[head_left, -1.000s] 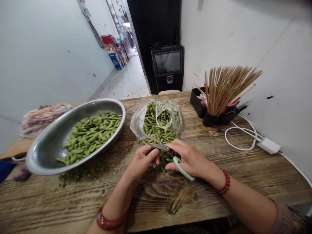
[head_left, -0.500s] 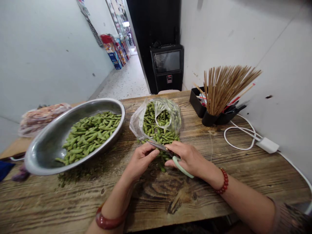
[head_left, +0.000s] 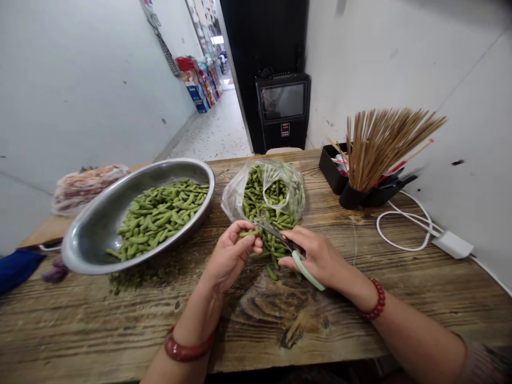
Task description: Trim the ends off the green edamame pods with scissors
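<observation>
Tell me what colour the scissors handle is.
The scissors handle is pale green; the head view shows it best.

The basin is of smooth, shiny metal. The bag is of thin, glossy, clear plastic. The scissors have metal blades and smooth, plastic-looking handles. The table is of strongly grained wood.

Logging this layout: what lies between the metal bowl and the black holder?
In the head view, a clear plastic bag of green pods lies between the bowl and holder.
</observation>
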### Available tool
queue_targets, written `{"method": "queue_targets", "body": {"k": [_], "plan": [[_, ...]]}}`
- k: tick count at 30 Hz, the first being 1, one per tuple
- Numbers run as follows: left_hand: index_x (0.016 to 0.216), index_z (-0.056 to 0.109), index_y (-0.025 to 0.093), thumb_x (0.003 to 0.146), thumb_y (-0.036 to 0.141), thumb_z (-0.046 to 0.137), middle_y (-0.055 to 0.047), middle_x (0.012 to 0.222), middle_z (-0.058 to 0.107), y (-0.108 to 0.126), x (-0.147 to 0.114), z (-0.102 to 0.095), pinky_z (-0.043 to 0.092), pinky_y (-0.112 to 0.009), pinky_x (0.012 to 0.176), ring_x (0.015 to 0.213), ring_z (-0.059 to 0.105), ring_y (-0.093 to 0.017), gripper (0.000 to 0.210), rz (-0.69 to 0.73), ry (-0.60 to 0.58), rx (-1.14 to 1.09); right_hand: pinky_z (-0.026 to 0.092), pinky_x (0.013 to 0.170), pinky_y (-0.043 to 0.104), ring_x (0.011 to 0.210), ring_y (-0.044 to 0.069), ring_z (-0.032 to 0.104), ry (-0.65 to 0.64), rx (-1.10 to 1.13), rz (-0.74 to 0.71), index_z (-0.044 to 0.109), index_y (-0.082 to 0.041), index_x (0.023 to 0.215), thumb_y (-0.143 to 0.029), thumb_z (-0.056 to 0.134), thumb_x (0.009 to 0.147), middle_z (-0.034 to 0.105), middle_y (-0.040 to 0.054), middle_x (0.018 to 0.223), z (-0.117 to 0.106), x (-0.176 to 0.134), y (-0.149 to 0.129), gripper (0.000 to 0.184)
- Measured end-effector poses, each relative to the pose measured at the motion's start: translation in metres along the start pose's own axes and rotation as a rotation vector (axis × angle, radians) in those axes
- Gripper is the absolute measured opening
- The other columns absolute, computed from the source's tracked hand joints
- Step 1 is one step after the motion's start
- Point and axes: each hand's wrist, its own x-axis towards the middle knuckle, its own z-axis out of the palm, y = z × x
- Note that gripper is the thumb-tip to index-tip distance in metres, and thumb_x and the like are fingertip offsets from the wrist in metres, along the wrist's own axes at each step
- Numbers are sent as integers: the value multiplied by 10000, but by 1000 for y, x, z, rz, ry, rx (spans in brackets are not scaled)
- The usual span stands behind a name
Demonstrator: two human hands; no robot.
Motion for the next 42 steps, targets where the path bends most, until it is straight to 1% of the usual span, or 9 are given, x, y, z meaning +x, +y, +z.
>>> {"method": "queue_targets", "body": {"k": [4,9,15,19,23,28,33,37,42], "plan": [[905,544,171,733,177,735,7,794,638,-1,0,-1,516,-194,551,611,610,-91,257,1,-44,-12,464,688,292,775,168,574,-25,-7,12,558,-182,1212,-336,702,808,606,71,986,-1,-1,-2,456],[916,525,169,721,189,753,6,739,643,-3,1,-1,433,-134,447,532,561,-65,301,-8,-28,-5,475,725,305,831,185,572,-54,-25,-11,530,-182,1252,-322,718,794,596,76,1004,1,-1,-2,514],[891,543,158,714,194,770,-2,712,646,-6,1,0,420,-125,447,518,542,-56,290,-35,-77,-13,484,743,312,839,194,574,-57,-32,-26,528,-180,1245,-326,728,782,594,70,987,1,-1,-5,525],[875,539,157,728,207,762,8,667,633,-10,1,-1,412,-122,437,491,527,-51,272,-40,-92,-26,495,776,321,881,203,584,-70,-35,-41,513,-192,1268,-365,707,799,592,76,1015,1,-2,-5,536],[851,535,155,738,243,755,-6,667,646,-11,2,-1,398,-126,415,471,516,-55,263,-42,-106,-19,502,807,340,918,218,587,-63,-69,-44,503,-182,1274,-381,712,791,589,87,1040,1,-2,-6,562],[838,549,158,743,248,748,-4,653,645,-10,1,0,342,-108,388,451,485,-44,238,-36,-93,10,506,807,338,926,220,590,-56,-91,-45,508,-186,1262,-365,714,791,592,85,1033,0,-2,-7,544],[848,584,153,728,285,761,-14,658,653,-11,-1,0,332,-115,397,458,486,-47,252,-68,-84,52,505,818,341,929,220,589,-51,-85,-48,512,-177,1260,-367,723,782,592,88,1046,0,-2,-7,556],[833,611,145,725,302,761,-13,650,646,-9,-2,1,322,-123,408,459,472,-43,242,-65,-77,99,502,795,325,904,210,592,-46,-71,-57,532,-191,1229,-324,725,786,603,76,1010,0,-1,-7,501],[799,626,139,732,298,755,-10,644,638,-7,-2,0,306,-124,416,463,458,-36,216,-50,-85,142,498,780,316,891,207,595,-49,-72,-73,553,-178,1197,-283,729,785,619,75,995,-2,0,-6,460]]}}
